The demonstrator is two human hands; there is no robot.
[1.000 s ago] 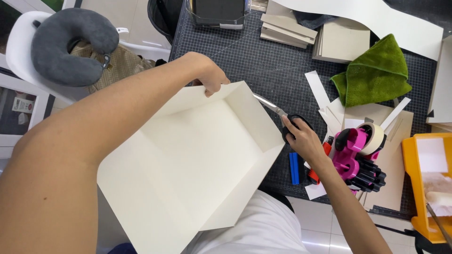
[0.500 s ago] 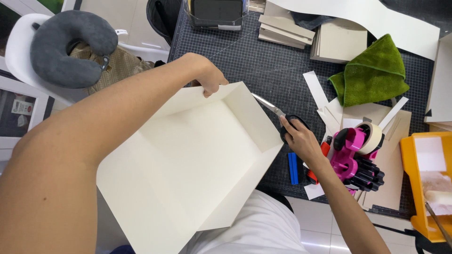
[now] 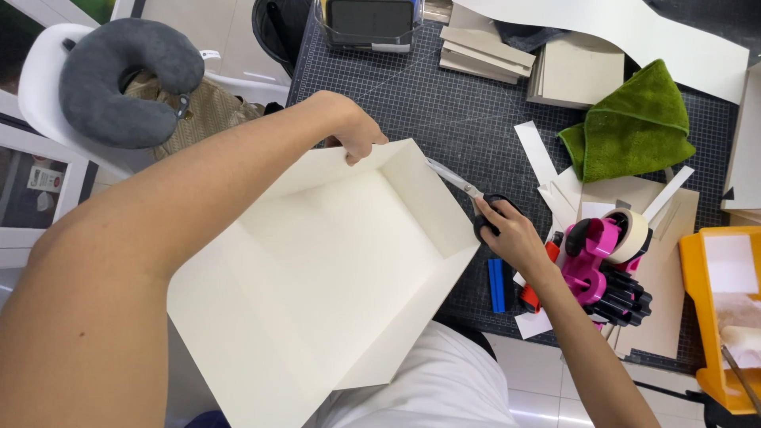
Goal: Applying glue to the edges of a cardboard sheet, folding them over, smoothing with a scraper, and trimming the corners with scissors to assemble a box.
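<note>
Nothing has shifted: left hand (image 3: 353, 131) pinches the card (image 3: 317, 277)'s far edge; right hand (image 3: 507, 234) grips scissors (image 3: 464, 186), apparently cutting.

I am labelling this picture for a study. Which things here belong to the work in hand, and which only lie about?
In use: folded white card, gripped at its far edge by the left hand; scissors, in the right hand, blades at the card's right edge.

Lying about: green cloth, pink tape dispenser, grey neck pillow, paper offcuts.

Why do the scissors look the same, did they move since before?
No. The scissors sit at the same spot by the white card's right wall, equally far from the green cloth; the right hand grips them.
</note>
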